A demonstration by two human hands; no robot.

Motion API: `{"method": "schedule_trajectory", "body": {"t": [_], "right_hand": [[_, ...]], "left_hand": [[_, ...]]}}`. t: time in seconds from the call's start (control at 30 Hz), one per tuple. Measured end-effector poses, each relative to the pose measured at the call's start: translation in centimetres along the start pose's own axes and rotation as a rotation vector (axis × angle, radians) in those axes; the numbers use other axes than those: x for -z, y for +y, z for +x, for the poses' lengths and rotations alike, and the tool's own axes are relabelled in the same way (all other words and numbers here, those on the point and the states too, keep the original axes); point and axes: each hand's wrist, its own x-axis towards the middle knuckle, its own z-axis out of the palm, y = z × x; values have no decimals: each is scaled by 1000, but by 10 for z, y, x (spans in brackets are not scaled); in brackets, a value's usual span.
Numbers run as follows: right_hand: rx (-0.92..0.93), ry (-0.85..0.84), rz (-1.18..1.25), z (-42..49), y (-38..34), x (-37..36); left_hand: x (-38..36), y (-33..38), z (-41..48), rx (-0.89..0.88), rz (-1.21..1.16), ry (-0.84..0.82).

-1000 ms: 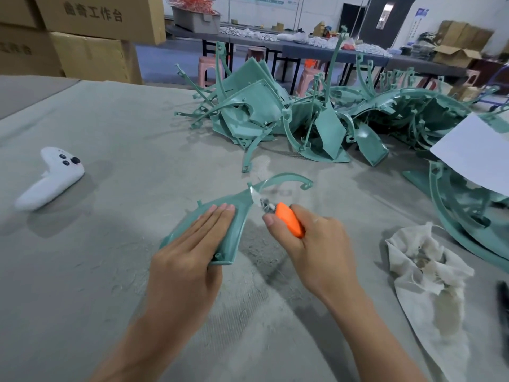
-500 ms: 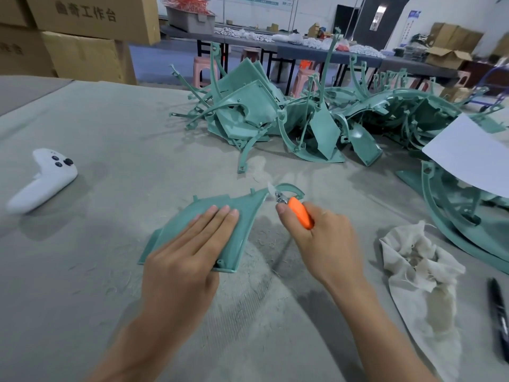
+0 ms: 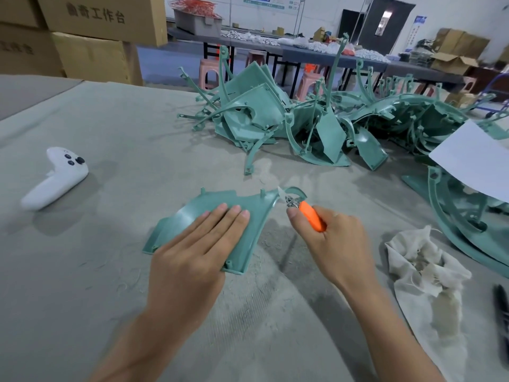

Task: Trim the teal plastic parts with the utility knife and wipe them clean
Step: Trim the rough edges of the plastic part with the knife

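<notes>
A flat teal plastic part [image 3: 198, 208] lies on the grey felt table [image 3: 110, 128] in front of me. My left hand [image 3: 192, 252] presses on it with straight fingers. My right hand [image 3: 334, 244] grips an orange utility knife [image 3: 311, 219], and its blade tip touches the part's curved hook at the upper right corner. A crumpled off-white cloth [image 3: 421, 271] lies on the table to the right of my right hand.
A heap of teal parts [image 3: 303, 122] covers the far side of the table, with more parts [image 3: 462, 213] and a white sheet [image 3: 473, 158] at right. A white controller [image 3: 55, 177] lies at left. A black pen [image 3: 500, 312] is at the right edge. Cardboard boxes [image 3: 91, 37] stand behind.
The teal part has turned to lie flatter and wider under my left hand. My right hand and the knife have moved right along the part's curved hook.
</notes>
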Motion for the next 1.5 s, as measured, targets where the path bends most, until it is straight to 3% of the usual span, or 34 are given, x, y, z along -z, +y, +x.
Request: {"method": "schedule_trajectory", "body": {"t": [0.17,0.4,0.67,0.87,1.07,1.33,1.43,1.5], "right_hand": [[59,-67,139,-14,-8,-7],[19,-63,80,-5,-16,-17],[76,-24,19,-12,-20,-20],[15,17,-1,-4,-15,-16],[79,-25,110,-12,-15,-17],[-90,126,82,6,13,-6],[-79,117,328,5,12,-3],[-49,18,565,4,10,-1]], "left_hand": [[0,-2,1,51,-23,-6],[-3,-4,4,149,-66,-81],[-1,-2,0,186,-105,-57],[-1,0,-1,101,-91,-19],[-1,-3,-1,81,-93,-10],[-1,4,-1,43,-111,38],[-2,1,-1,25,-65,47],[-2,0,-2,1,-32,53]]}}
